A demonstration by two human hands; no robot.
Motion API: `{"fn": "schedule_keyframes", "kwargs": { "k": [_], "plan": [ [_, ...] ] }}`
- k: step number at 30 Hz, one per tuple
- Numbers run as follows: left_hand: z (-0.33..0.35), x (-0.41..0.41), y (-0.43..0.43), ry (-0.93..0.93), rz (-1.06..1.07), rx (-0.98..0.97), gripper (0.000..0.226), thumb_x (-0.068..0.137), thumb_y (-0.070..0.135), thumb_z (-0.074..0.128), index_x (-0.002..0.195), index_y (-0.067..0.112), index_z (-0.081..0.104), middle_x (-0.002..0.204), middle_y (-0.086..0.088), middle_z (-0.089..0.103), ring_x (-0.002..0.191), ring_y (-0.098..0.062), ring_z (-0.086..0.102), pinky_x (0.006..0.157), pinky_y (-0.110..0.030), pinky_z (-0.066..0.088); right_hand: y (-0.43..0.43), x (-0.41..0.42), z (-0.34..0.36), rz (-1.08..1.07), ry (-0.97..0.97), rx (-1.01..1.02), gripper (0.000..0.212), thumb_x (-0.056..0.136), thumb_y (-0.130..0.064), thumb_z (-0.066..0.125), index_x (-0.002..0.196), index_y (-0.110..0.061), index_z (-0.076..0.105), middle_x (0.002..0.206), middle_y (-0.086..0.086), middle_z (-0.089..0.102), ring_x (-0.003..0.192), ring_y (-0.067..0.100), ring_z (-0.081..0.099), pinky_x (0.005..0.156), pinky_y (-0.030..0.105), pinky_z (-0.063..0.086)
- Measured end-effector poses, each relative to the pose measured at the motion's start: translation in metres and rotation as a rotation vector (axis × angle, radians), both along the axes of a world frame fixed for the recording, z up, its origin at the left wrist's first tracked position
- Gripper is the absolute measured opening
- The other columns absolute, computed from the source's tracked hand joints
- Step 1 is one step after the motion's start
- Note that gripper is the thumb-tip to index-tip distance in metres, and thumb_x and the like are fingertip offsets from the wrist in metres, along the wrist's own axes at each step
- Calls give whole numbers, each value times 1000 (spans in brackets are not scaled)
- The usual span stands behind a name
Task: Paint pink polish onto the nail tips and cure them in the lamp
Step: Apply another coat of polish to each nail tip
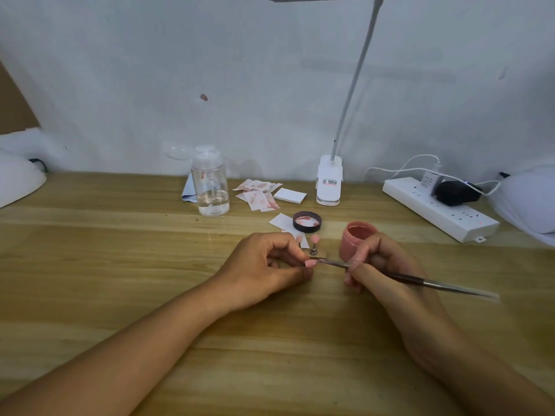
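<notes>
The nail tip (310, 263) is small, oval and coated glossy pale pink; it sits low over the middle of the tabletop (126, 259), pinched at the ends of the left hand (261, 268), whose fingers are curled in and clamped on it; what lies under the tip is hidden by them. The right hand (387, 274) has its fingers closed round a slim dark brush (399, 277) with a silver handle end, held like a pen; the bristle end meets the right edge of the nail tip. Just behind the right hand stands an open pink polish jar (357, 240), its rim smeared inside; its dark lid (307, 221) lies upturned nearby; two more pink tips on small stands (313, 244) stand between lid and hands.

The tabletop is pale wood-grain laminate; along its back stand a clear pump bottle (210, 184), pink-stained wipes (258, 194), a stack of white pads (289, 195), a white desk lamp base (329, 181) with a bending neck, and a white power strip (438, 210) with a plug and cable. A white domed lamp (18, 181) sits at the left edge, another white dome (528, 199) at the right; the wall (240, 70) behind is off-white and marked.
</notes>
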State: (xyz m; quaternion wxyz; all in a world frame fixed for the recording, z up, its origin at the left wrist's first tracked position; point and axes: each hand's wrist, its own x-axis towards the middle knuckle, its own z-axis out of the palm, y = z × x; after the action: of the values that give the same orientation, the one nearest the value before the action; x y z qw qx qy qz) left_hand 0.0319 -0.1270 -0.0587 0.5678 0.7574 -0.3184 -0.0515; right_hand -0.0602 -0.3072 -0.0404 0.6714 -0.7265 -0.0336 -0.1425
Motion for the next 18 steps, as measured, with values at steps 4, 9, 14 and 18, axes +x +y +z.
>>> {"fn": "schedule_keyframes", "kwargs": {
  "k": [4, 9, 14, 18],
  "plan": [
    [0, 0, 0, 4, 0, 2, 27, 78, 12, 82, 70, 36, 71, 77, 6, 75, 61, 9, 60, 54, -4, 40, 0, -1, 0, 10, 23, -27, 9, 86, 5, 57, 83, -2, 52, 63, 2, 63, 64, 11, 58, 62, 20, 45],
    [0, 0, 0, 13, -4, 0, 28, 77, 12, 82, 71, 37, 72, 77, 7, 75, 64, 7, 63, 56, -5, 42, 0, -1, 0, 6, 8, -39, 14, 85, 7, 56, 79, -5, 52, 62, 2, 62, 62, 9, 56, 60, 19, 42],
    [-1, 0, 0, 17, -6, 6, 28, 77, 10, 82, 72, 36, 72, 78, 6, 75, 66, 6, 63, 56, -6, 42, 0, 0, -1, 11, 12, -46, 16, 85, 5, 57, 78, -8, 52, 63, 2, 62, 63, 10, 55, 61, 23, 40],
    [-1, 0, 0, 16, 0, 17, 28, 78, 12, 82, 73, 37, 72, 77, 7, 75, 65, 6, 63, 57, -9, 42, -1, 0, -2, 21, 5, -43, 15, 85, 4, 57, 79, -8, 52, 63, 3, 62, 62, 8, 56, 60, 19, 41]
  ]
}}
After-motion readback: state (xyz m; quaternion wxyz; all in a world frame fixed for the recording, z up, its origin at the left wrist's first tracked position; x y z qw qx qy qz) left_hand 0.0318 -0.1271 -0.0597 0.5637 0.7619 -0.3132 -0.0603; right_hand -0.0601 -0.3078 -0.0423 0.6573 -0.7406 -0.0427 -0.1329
